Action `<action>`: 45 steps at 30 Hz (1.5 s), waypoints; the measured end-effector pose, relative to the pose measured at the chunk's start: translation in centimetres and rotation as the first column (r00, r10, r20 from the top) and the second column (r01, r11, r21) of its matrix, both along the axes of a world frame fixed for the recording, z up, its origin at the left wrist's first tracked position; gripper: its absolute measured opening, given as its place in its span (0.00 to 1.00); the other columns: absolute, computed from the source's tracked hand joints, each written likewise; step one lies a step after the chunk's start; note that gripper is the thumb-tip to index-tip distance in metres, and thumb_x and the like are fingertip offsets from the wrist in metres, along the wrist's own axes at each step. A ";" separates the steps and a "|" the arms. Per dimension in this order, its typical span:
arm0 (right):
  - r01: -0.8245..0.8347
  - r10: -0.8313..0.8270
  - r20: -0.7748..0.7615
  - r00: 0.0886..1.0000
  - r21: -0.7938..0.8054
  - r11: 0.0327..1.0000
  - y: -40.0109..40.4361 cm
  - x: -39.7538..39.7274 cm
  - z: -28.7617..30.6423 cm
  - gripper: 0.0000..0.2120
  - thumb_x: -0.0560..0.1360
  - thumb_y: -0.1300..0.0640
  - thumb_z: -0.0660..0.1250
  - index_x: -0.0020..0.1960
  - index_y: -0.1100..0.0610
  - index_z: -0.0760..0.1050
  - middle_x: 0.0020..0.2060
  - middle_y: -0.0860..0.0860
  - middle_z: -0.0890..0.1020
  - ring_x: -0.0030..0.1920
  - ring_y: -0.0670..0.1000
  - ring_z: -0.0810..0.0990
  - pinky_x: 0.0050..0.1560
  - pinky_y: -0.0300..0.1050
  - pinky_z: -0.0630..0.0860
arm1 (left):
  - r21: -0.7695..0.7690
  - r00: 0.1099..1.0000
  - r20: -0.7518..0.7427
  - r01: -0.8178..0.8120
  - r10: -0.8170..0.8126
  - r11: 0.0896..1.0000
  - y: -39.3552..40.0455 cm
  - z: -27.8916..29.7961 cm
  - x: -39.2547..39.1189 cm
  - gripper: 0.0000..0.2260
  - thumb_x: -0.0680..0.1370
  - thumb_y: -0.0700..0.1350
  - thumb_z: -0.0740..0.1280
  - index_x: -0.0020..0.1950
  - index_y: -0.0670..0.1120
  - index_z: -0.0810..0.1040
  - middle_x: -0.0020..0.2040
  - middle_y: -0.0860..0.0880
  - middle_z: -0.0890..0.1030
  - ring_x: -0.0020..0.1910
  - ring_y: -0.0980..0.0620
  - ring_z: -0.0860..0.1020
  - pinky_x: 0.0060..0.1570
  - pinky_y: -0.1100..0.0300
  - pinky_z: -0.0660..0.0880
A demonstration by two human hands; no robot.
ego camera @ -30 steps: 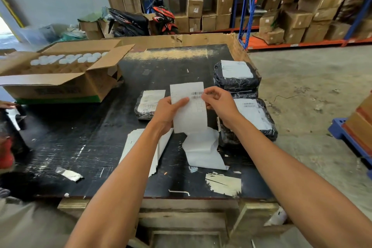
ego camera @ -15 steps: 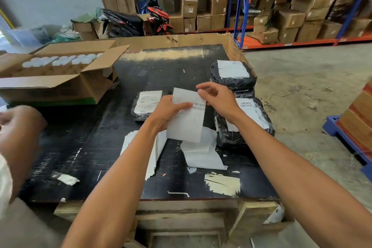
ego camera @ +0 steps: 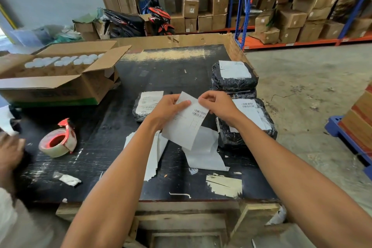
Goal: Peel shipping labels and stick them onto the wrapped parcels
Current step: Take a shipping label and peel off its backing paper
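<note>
Both hands hold a white shipping label (ego camera: 186,125) above the black table (ego camera: 104,125). My left hand (ego camera: 168,107) grips its upper left part and my right hand (ego camera: 218,104) pinches its top right corner by the barcode. The label tilts, its lower end hanging down. A small black wrapped parcel (ego camera: 145,105) with a label lies just behind my left hand. To the right lie a labelled parcel (ego camera: 255,125) and, farther back, two stacked ones (ego camera: 233,76). Loose label sheets (ego camera: 155,153) and a backing sheet (ego camera: 205,153) lie under my hands.
A tape roll in a red dispenser (ego camera: 58,141) stands at the left. Another person's hand (ego camera: 10,147) is at the left edge. An open carton of white caps (ego camera: 60,74) sits back left. Paper scraps lie near the front edge. Shelves with boxes stand behind.
The label has tilted further clockwise while my right fingers work its top corner. A tape dispenser has appeared on the table at the left, and the other person's hand has drawn back.
</note>
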State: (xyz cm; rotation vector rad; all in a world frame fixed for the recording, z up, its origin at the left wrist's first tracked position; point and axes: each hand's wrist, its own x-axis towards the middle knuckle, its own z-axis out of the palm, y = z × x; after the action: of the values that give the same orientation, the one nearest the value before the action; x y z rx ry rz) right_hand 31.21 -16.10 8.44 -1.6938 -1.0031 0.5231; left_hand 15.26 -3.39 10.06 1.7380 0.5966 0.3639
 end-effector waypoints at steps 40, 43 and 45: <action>0.092 -0.062 -0.292 0.955 0.090 0.992 0.7 -0.5 0.6 0.18 0.77 0.61 0.73 0.65 0.56 0.74 0.50 0.54 0.85 0.52 0.55 0.86 0.57 0.61 0.82 | -0.175 0.968 0.173 -0.153 0.183 0.973 0.5 -0.3 0.6 0.14 0.77 0.37 0.73 0.62 0.42 0.81 0.52 0.45 0.87 0.49 0.46 0.86 0.44 0.54 0.83; 0.085 -0.050 -0.325 0.944 0.097 0.992 0.5 -0.5 0.7 0.10 0.77 0.63 0.73 0.57 0.58 0.78 0.47 0.55 0.86 0.53 0.59 0.86 0.57 0.63 0.81 | -0.256 0.960 0.187 -0.156 0.207 0.954 0.5 -0.1 0.7 0.11 0.76 0.36 0.73 0.59 0.42 0.82 0.52 0.44 0.87 0.48 0.45 0.86 0.45 0.52 0.83; 0.078 -0.049 -0.291 0.956 0.090 0.993 0.5 -0.6 1.1 0.09 0.75 0.63 0.75 0.54 0.58 0.78 0.46 0.56 0.86 0.52 0.59 0.86 0.56 0.60 0.82 | -0.320 0.958 0.197 -0.138 0.208 0.937 0.3 0.2 0.8 0.09 0.77 0.37 0.73 0.56 0.41 0.82 0.51 0.42 0.87 0.46 0.45 0.86 0.44 0.52 0.83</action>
State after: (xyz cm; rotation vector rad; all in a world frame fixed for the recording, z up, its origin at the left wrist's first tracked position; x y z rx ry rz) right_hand 30.58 -15.57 9.52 -1.5039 -0.7487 0.6458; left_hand 16.10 -3.07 10.30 1.3295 0.6060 0.5584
